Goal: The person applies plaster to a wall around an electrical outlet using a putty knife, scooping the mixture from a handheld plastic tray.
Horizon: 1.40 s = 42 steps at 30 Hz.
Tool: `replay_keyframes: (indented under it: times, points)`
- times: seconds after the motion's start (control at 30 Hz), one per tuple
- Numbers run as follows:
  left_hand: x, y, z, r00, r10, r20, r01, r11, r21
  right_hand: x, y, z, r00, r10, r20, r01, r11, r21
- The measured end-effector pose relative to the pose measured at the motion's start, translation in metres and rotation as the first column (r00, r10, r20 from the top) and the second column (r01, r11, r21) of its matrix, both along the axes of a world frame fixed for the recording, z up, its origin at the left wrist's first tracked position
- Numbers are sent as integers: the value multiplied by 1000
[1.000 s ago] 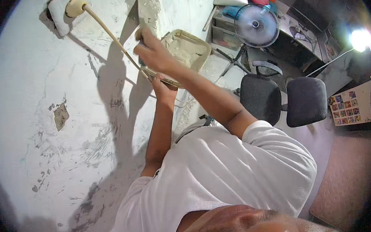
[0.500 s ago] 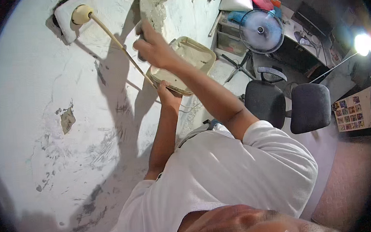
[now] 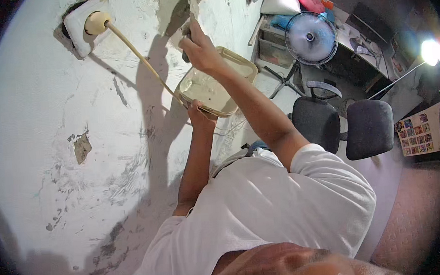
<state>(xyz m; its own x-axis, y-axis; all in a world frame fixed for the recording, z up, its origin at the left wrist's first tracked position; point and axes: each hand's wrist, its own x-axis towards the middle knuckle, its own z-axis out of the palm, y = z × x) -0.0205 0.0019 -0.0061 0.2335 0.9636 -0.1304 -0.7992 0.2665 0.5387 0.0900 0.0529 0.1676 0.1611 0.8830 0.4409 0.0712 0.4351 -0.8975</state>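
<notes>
My left hand (image 3: 202, 119) grips the near rim of a shallow beige plastic tub (image 3: 250, 67). Inside the tub lies pale grey, wet-looking paste (image 3: 204, 90). Above it, my right hand (image 3: 203, 52) is closed round a putty knife (image 3: 186, 53); its dark handle shows at the palm and its blade end is hard to make out against the wall. The knife is close to a rough, bare grey patch (image 3: 169, 9) on the white wall (image 3: 107, 184).
A cream round fitting (image 3: 97, 23) on a white plate juts from the wall, its cable (image 3: 139, 56) running down to the tub. Rightward are a fan (image 3: 310, 37), an office chair (image 3: 369, 128), a lit lamp (image 3: 431, 52) and a desk. Chipped plaster (image 3: 82, 148) marks the wall.
My right hand with the putty knife has shifted right along the wall, over the grey patch. The tub in my left hand has dipped slightly, showing more paste.
</notes>
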Motion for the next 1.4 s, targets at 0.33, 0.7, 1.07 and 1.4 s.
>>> replay_keyframes:
  times: [0.33,0.7,1.07,1.4]
  points:
    - [5,-9,18,998,10,56,-11,1000,17,-32,-75,7,930,362,64,-361,932,-27]
    - [3,2,4,988,-86,130,78,995,63,6,8,18,1000,28,-11,-28,1000,-12]
    - [3,-1,3,999,47,-16,-48,995,-83,-8,-71,17,959,254,127,-250,967,-45]
    - [2,1,-8,994,48,-100,-54,997,-59,-10,7,26,990,71,119,-84,991,103]
